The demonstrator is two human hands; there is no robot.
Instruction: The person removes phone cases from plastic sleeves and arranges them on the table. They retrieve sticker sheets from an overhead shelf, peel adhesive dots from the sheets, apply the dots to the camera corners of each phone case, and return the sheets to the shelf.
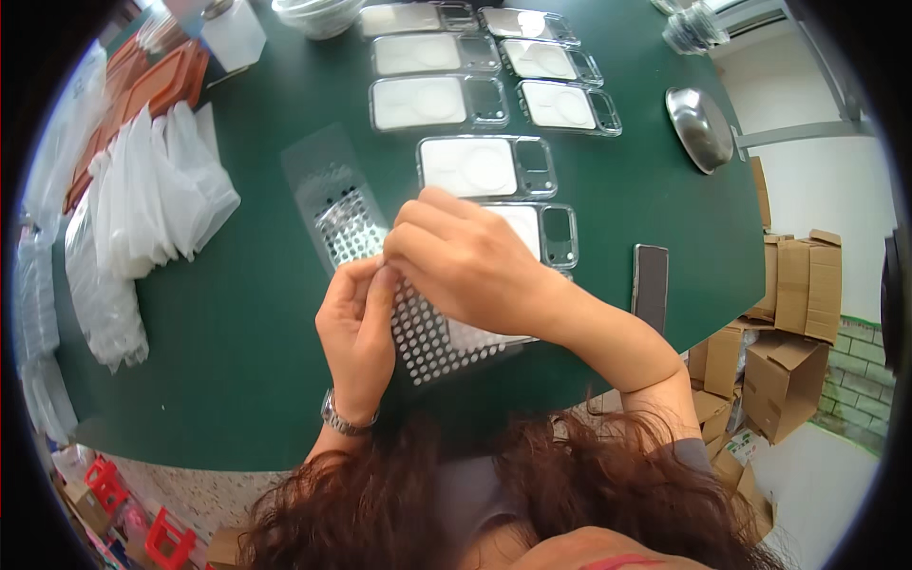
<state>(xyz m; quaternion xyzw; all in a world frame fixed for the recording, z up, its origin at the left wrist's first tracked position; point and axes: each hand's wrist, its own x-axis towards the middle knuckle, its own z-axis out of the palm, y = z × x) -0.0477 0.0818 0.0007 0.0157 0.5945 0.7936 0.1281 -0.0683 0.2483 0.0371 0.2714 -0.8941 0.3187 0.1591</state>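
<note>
My left hand (356,328), with a metal watch at its wrist, and my right hand (465,252) meet fingertip to fingertip near the table's middle. Both are closed in a pinch; whatever lies between the fingertips is too small or hidden. Beneath them is a clear sheet (432,342) covered in rows of small round dots, pale in its lower part and dark in its upper part. My right hand and forearm partly cover clear phone cases with white inserts. One such phone case (484,166) lies just beyond the right hand, another (559,236) right beside it.
More clear phone cases (437,102) lie in two columns farther back. White plastic bags (166,190) and a brown-red tray (166,81) occupy the left. A metal bowl (700,128) and a dark flat rectangular object (651,278) are at the right. Cardboard boxes (784,380) stand beyond the table edge.
</note>
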